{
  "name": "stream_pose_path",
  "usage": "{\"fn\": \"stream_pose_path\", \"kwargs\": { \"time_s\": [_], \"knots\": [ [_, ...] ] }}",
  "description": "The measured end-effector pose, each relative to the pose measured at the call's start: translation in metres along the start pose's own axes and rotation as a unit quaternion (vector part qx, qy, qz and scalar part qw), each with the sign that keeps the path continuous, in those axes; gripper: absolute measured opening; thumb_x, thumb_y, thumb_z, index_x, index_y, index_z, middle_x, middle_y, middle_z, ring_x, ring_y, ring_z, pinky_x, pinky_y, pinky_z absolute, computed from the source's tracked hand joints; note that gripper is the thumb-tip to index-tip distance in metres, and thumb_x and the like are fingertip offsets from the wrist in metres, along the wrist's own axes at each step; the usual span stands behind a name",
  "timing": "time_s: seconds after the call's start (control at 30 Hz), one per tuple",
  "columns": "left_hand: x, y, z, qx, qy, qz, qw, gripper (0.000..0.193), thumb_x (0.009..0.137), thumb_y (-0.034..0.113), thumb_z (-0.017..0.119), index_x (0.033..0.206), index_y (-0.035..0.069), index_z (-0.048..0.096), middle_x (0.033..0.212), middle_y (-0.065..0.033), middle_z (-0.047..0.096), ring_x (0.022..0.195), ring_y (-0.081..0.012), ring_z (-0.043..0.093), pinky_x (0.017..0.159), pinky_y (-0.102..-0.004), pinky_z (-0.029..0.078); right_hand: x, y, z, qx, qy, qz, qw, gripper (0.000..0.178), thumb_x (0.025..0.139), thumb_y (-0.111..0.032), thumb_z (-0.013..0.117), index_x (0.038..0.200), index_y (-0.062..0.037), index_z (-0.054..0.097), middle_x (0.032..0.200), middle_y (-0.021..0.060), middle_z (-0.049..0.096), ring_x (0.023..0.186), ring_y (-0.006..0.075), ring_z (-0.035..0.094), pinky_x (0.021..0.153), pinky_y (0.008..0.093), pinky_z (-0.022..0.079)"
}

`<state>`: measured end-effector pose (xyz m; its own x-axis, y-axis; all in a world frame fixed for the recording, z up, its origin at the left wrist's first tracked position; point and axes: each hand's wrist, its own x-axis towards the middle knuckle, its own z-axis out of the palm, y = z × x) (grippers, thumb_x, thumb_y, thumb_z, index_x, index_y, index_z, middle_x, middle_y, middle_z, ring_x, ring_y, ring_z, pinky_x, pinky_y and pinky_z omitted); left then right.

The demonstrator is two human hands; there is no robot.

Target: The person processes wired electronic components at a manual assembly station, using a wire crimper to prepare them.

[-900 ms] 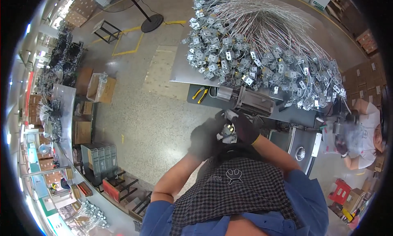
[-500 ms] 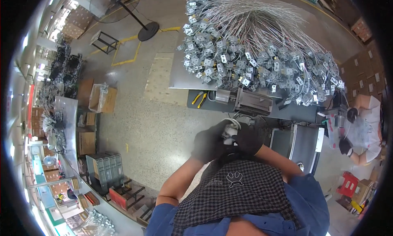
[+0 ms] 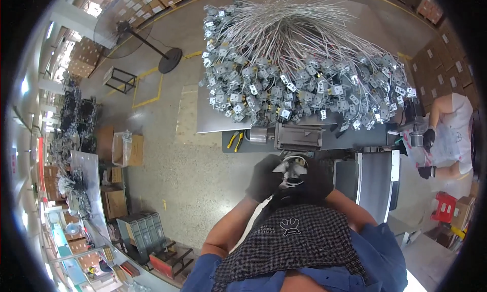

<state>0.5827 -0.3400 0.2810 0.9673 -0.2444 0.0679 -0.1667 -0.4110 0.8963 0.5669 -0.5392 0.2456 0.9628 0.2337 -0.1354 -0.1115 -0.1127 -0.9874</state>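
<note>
Metal part (image 3: 293, 171), small and grey with a coil of thin wire, sits at centre frame, just above the checked apron; it is too small and too covered to tell which way its long axis points. Left hand (image 3: 265, 178) and right hand (image 3: 318, 179), both in black gloves, close together around it. Above lies a table (image 3: 213, 120) heaped with wired parts (image 3: 299, 84).

Bench (image 3: 218, 120) under wired metal parts (image 3: 299, 84), seemingly.
</note>
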Motion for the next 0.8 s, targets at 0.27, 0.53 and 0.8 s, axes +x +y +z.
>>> {"fn": "stream_pose_path", "kwargs": {
  "time_s": [0.27,0.53,0.8],
  "knots": [
    [0.164,-0.036,-0.020,0.270,0.108,-0.051,0.955,0.073,0.083,0.030,0.077,0.149,0.013,0.050,0.133,-0.0201,0.064,0.120,-0.0368,0.064,0.095,-0.0443,0.055,-0.053,0.062,-0.148,0.088,0.274,0.078,0.955,0.030,0.098,-0.026,0.064,0.117,-0.0038,0.066,0.107,0.0077,0.070,0.092,0.0177,0.068,0.076,0.0336,0.057],
    [0.285,-0.119,-0.097,0.586,0.028,0.074,0.806,0.049,0.082,0.030,0.069,0.127,0.012,0.067,0.122,-0.0098,0.069,0.118,-0.0347,0.060,0.104,-0.0521,0.043,-0.132,0.183,-0.288,-0.392,0.331,0.141,0.847,0.047,0.071,-0.006,0.077,0.117,-0.0034,0.066,0.098,0.0214,0.072,0.090,0.0413,0.069,0.080,0.0410,0.057],
    [0.234,-0.089,-0.102,-0.251,0.096,-0.096,0.958,0.056,0.080,0.025,0.073,0.132,0.008,0.064,0.106,-0.0145,0.070,0.094,-0.0275,0.067,0.079,-0.0380,0.054,-0.148,0.184,-0.330,-0.312,0.376,0.270,0.830,0.033,0.088,-0.016,0.066,0.120,-0.0073,0.069,0.101,0.0213,0.072,0.093,0.0391,0.072,0.084,0.0447,0.058]
  ]
}}
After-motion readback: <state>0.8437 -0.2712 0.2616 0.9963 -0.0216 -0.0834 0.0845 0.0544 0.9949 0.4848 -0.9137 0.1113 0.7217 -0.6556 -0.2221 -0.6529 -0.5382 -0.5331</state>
